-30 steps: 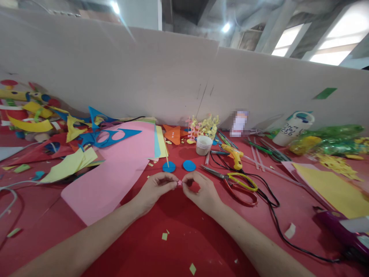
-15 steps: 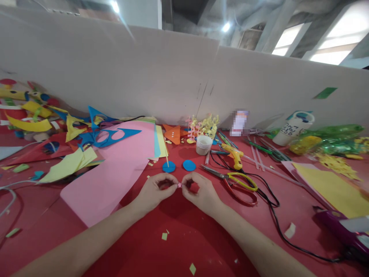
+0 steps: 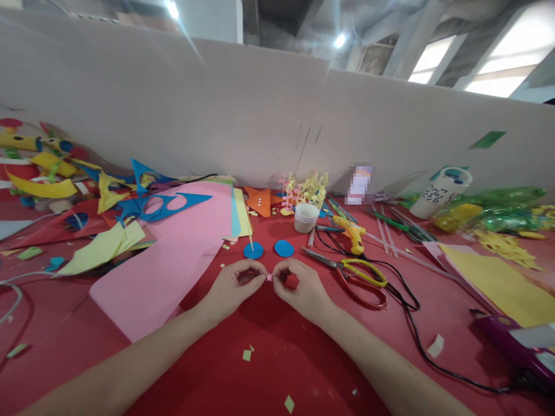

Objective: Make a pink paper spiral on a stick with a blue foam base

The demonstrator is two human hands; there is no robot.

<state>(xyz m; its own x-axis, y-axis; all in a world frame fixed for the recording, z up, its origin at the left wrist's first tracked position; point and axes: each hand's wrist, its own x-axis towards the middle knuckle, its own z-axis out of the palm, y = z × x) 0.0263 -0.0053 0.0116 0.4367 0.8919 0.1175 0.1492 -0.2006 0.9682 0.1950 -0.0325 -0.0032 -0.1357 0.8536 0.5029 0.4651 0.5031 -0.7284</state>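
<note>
One broad red tabletop spreads beneath the bare left hand and the bare right hand, thumbs and fingertips pinched; just beyond them lie two flat round blue discs; directly between the fingertips, equally near both hands, is the gripped tiny pink piece, its long axis too small to tell

Red tabletop bearing craft materials. Left: a large pink sheet. Centre: two blue discs, side by side but apart; beyond them, a white cup. Right: scissors near a yellow glue gun. Foreground: small pale-yellow scraps.
</note>
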